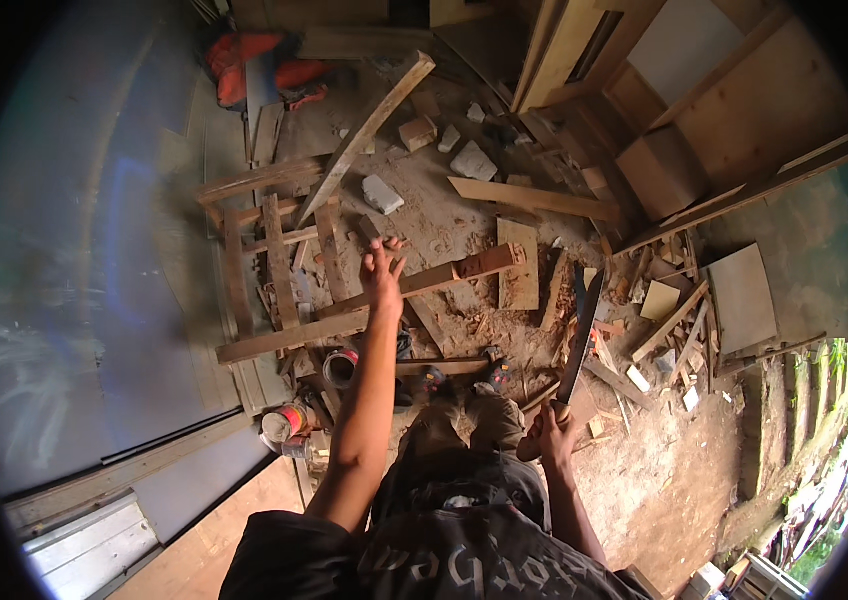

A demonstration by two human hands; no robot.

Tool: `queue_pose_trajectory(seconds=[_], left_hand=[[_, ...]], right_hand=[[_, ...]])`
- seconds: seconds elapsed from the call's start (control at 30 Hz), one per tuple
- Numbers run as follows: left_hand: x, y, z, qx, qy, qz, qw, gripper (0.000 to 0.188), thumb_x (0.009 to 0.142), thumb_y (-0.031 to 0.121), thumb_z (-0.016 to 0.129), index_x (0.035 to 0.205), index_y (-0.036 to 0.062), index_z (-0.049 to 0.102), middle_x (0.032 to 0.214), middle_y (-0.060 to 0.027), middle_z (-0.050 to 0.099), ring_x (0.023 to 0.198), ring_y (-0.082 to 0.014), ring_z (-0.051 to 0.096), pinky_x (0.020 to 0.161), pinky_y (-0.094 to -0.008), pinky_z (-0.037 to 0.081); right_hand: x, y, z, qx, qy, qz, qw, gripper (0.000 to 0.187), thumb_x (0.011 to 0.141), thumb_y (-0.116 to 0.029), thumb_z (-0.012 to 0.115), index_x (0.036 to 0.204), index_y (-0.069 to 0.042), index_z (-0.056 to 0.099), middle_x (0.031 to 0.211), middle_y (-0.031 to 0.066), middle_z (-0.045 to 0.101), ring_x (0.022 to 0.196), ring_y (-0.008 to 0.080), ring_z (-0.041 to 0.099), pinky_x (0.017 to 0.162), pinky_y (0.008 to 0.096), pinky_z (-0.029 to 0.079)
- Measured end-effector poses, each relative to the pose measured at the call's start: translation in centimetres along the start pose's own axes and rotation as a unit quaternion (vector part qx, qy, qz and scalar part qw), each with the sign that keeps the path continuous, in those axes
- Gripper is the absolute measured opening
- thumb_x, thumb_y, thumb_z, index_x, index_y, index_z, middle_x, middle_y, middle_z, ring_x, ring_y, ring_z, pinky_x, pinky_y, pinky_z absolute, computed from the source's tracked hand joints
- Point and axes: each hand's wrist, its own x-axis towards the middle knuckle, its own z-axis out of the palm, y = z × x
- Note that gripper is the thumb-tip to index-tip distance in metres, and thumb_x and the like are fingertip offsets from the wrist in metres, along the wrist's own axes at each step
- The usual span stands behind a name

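- The left hand (382, 272) reaches forward with its fingers spread, right over the long beam (434, 281); whether it touches the wood cannot be told.
- The right hand (551, 436) is closed around the handle of a long knife (582, 340), whose dark blade points up and away from the body, well apart from the beam.
- The beam lies slanting across the middle of the work area, its far right end bearing a rough, reddish, cut-looking section.
- A second beam (289, 337) lies near its left end, close to a ladder-like wooden frame (277, 260).
- Beneath the reddish end, a flat board (518, 290) lies on the dirt floor (659, 460), with wood chips (569, 300) scattered to its right.
- Past the left hand, a long pole (369, 130) slants upward beside a pale block (382, 194).
- Left of the person's legs, a round container (341, 368) and a red can (289, 422) sit near each other.
- Orange cloth (243, 65) shows at the upper left.
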Motion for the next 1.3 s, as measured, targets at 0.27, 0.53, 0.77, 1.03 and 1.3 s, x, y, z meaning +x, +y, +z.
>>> queue_pose_trajectory(seconds=[0.27, 0.53, 0.77, 1.03, 1.3], left_hand=[[-4.7, -1.0, -8.2, 0.599, -0.09, -0.143, 0.783, 0.101, 0.086, 0.058, 0.066, 0.155, 0.0036, 0.016, 0.16, -0.0209, 0.02, 0.147, -0.0365, 0.022, 0.118, -0.047, 0.027], [-2.0, -4.5, -3.3, 0.698, -0.227, 0.053, 0.677, 0.091, 0.088, 0.036, 0.072, 0.155, 0.0086, 0.017, 0.161, -0.0142, 0.017, 0.147, -0.0323, 0.023, 0.117, -0.0492, 0.028], [-0.9, -7.2, -0.4, 0.68, -0.199, 0.101, 0.698, 0.055, 0.092, 0.025, 0.068, 0.137, 0.0001, 0.049, 0.135, -0.0211, 0.056, 0.121, -0.036, 0.056, 0.1, -0.0436, 0.049], [0.0, -6.1, -3.1, 0.738, -0.216, 0.15, 0.621, 0.057, 0.091, 0.034, 0.067, 0.137, 0.0063, 0.05, 0.109, -0.0177, 0.068, 0.092, -0.0334, 0.068, 0.078, -0.042, 0.056], [1.1, -7.3, -1.5, 0.698, -0.228, 0.259, 0.627, 0.053, 0.094, 0.038, 0.062, 0.135, 0.0046, 0.052, 0.102, -0.0213, 0.069, 0.085, -0.0352, 0.069, 0.076, -0.0444, 0.056]], right_hand=[[4.5, 5.1, 4.4, -0.104, -0.112, -0.155, 0.976, 0.011, 0.093, -0.009, 0.065, 0.089, -0.003, 0.057, 0.067, -0.0008, 0.056, 0.055, 0.0063, 0.051, 0.048, 0.0248, 0.04], [9.3, -0.5, 12.6, -0.314, -0.089, -0.177, 0.929, 0.04, 0.094, -0.037, 0.065, 0.086, 0.002, 0.059, 0.065, 0.011, 0.059, 0.06, 0.0192, 0.056, 0.057, 0.0367, 0.045], [12.1, 1.1, 12.3, -0.339, -0.095, -0.167, 0.921, 0.042, 0.095, -0.039, 0.063, 0.088, 0.002, 0.059, 0.065, 0.0093, 0.059, 0.06, 0.02, 0.059, 0.058, 0.0381, 0.048], [5.8, -19.3, 15.4, 0.058, -0.11, -0.503, 0.856, 0.011, 0.095, -0.009, 0.055, 0.084, -0.005, 0.054, 0.068, 0.0008, 0.056, 0.053, 0.0084, 0.049, 0.043, 0.0252, 0.039], [13.7, 8.0, 14.7, -0.314, -0.081, -0.218, 0.92, 0.033, 0.086, -0.029, 0.064, 0.075, 0.003, 0.062, 0.068, 0.0227, 0.063, 0.064, 0.0309, 0.065, 0.058, 0.0438, 0.048]])
